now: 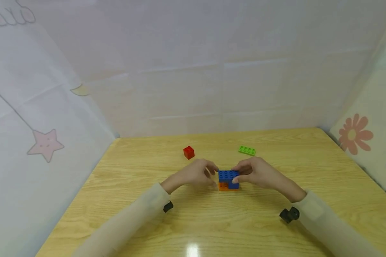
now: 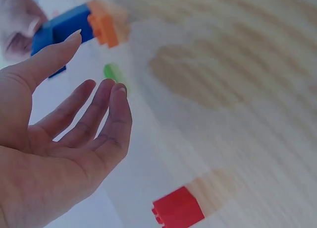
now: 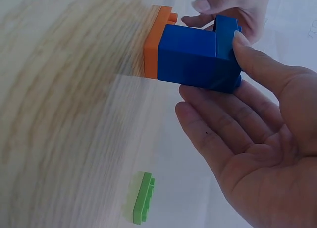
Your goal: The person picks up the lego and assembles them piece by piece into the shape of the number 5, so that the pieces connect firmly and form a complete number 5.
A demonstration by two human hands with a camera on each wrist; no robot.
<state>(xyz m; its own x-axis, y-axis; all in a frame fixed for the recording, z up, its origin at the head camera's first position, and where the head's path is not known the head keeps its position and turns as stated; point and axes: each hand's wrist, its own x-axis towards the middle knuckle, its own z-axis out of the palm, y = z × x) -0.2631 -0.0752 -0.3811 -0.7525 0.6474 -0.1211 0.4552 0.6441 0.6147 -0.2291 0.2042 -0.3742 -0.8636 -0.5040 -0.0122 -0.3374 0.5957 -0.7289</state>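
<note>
In the head view, an orange plate (image 1: pixel 223 186) lies on the table with a blue block (image 1: pixel 234 186) standing on its right part. Across the top sits a wide blue brick (image 1: pixel 225 175) whose left part overhangs the plate. My right hand (image 1: pixel 260 174) pinches the blue bricks from the right, thumb on the near side and fingers behind, as the right wrist view shows with the top brick (image 3: pixel 227 49). Just left of the stack is my left hand (image 1: pixel 197 172), fingers loosely bent and thumb apart. In the left wrist view nothing lies within that hand.
A red brick (image 1: pixel 188 152) lies farther back, behind the left hand. Beyond the right hand rests a flat green plate (image 1: pixel 247 150) with studs up. The wooden table (image 1: pixel 154 228) meets a hanging cloth (image 1: pixel 218 89) at its far edge.
</note>
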